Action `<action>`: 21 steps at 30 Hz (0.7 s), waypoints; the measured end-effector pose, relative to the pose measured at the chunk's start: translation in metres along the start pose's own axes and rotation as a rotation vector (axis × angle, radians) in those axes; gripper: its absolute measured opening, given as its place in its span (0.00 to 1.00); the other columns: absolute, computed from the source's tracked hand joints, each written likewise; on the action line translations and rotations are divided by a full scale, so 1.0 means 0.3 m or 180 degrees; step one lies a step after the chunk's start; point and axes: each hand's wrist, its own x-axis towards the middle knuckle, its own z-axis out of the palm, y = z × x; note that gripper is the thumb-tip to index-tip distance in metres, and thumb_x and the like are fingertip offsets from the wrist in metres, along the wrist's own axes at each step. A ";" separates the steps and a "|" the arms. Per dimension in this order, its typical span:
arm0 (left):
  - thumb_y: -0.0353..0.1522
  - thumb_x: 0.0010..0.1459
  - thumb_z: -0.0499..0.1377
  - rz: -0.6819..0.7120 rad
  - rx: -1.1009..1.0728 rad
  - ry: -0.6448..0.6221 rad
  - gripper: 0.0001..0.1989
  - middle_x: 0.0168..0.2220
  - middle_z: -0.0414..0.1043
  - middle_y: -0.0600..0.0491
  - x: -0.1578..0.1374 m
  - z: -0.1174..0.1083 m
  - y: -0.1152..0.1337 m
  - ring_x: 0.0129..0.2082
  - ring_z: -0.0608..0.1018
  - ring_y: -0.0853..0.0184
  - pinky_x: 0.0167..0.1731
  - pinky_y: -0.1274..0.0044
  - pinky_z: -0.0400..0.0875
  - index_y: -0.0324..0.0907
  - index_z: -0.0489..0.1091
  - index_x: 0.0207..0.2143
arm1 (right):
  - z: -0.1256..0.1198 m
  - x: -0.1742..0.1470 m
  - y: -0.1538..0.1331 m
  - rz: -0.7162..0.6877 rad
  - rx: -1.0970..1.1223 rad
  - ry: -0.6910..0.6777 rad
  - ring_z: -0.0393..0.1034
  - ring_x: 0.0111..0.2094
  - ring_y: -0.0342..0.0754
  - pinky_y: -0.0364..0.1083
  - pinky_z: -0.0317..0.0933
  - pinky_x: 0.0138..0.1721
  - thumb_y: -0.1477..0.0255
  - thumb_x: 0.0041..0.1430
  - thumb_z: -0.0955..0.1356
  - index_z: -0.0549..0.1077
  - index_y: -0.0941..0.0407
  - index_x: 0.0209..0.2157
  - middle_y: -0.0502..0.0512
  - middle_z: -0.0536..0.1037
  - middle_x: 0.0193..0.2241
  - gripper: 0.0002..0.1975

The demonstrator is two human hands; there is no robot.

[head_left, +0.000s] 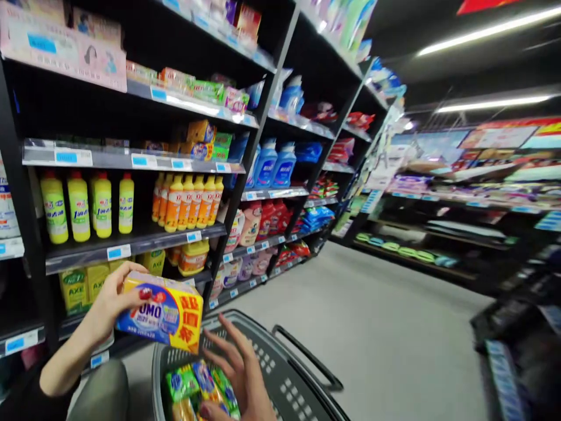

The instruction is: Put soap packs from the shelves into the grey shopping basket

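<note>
My left hand (pixel 114 301) is closed around a blue and yellow OMO soap pack (pixel 160 313), thumb across its front face. The pack is tilted and hangs over the near left side of a grey shopping basket (pixel 298 392). Just right of the pack, my right hand (pixel 241 368) has its fingers spread and holds nothing. Below, inside the basket, lie several green, yellow and blue soap packs (pixel 204 383), partly hidden by my right hand.
A black shelf (pixel 144 237) on the left bears yellow-green bottles (pixel 103 204), orange bottles (pixel 188 202) and more soap packs (pixel 201 140). Blue detergent bottles (pixel 275 164) stand further along. Grey floor (pixel 385 327) stretches right of the basket, with another shelf (pixel 421 257) at the back.
</note>
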 end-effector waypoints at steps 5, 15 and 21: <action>0.44 0.42 0.68 -0.0904 -0.0274 0.0079 0.27 0.35 0.73 0.54 -0.229 0.012 -0.208 0.30 0.74 0.68 0.29 0.80 0.68 0.43 0.65 0.42 | 0.073 -0.012 -0.030 -0.0696 0.0165 -0.0798 0.61 0.60 0.61 0.56 0.61 0.59 0.56 0.47 0.77 0.60 0.47 0.62 0.63 0.65 0.60 0.42; 0.50 0.36 0.72 -0.0317 -0.0095 -0.0520 0.46 0.68 0.46 0.51 -0.467 -0.135 -0.374 0.65 0.58 0.46 0.59 0.67 0.62 0.54 0.62 0.59 | 0.195 -0.166 0.097 -0.0261 0.1112 -0.0728 0.69 0.54 0.58 0.54 0.65 0.55 0.56 0.43 0.78 0.69 0.51 0.52 0.63 0.72 0.50 0.36; 0.45 0.44 0.70 -0.1102 0.0297 -0.0022 0.35 0.52 0.71 0.46 -0.496 -0.151 -0.444 0.45 0.78 0.56 0.36 0.76 0.77 0.47 0.64 0.53 | 0.249 -0.216 0.111 0.1403 0.2036 -0.0890 0.73 0.49 0.56 0.51 0.69 0.47 0.53 0.36 0.79 0.68 0.51 0.48 0.59 0.75 0.48 0.38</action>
